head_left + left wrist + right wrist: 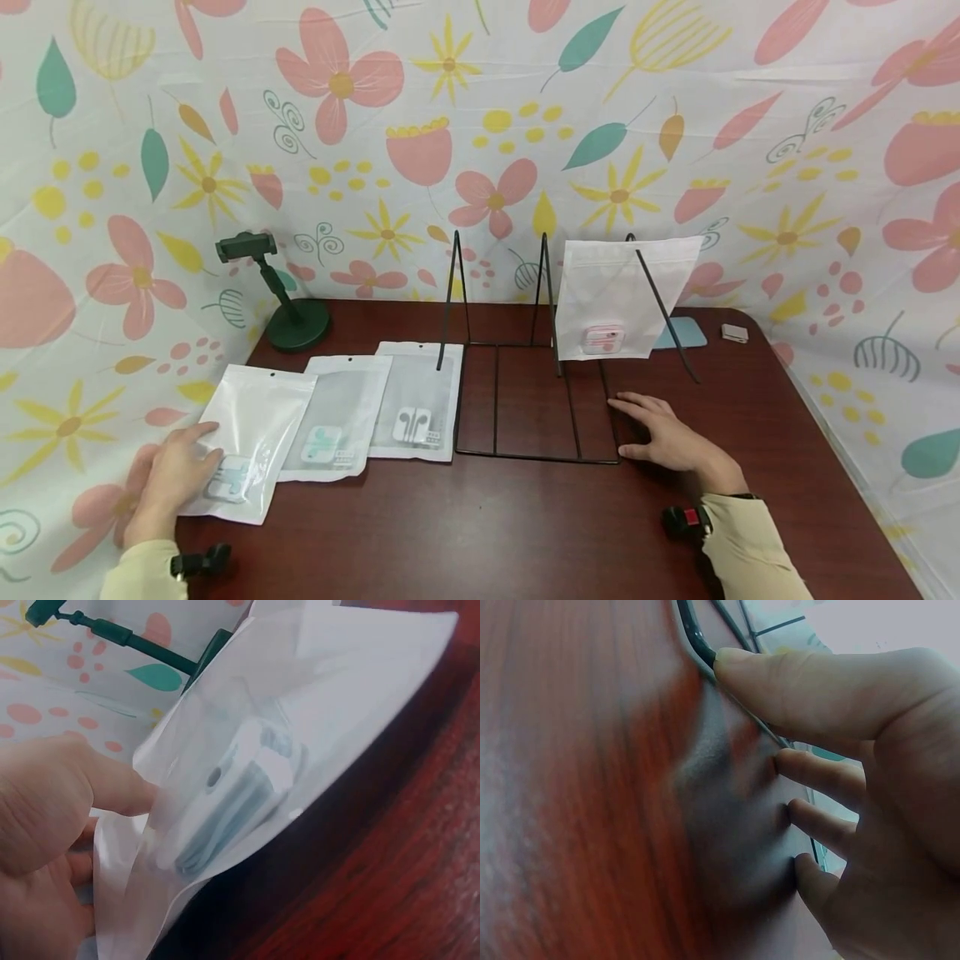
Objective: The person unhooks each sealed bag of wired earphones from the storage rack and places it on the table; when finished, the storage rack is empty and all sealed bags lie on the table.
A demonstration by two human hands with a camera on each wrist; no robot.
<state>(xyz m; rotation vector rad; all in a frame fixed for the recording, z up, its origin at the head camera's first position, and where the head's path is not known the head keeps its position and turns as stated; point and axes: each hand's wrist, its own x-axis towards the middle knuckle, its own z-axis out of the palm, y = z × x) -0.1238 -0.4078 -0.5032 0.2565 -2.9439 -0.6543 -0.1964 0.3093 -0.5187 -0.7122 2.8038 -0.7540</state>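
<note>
My left hand (174,468) pinches the left edge of a white zip bag (264,417), thumb on top and the other fingers behind it. Through the clear front, an earphone case (240,799) with coiled cable shows in the left wrist view. Two similar bags lie to its right, one with a mint-green earphone pack (322,444), the other with white earphones (412,425). My right hand (671,437) rests beside the black wire rack (536,455), thumb and fingertips against its front right corner, fingers extended. Another white bag (630,292) with a pink pack hangs on the rack's right prong.
A dark green phone stand (296,325) stands at the back left. Behind the rack on the right lie a light blue flat item (686,332) and a small white box (734,333). A flower-printed cloth (480,150) surrounds the table (480,533).
</note>
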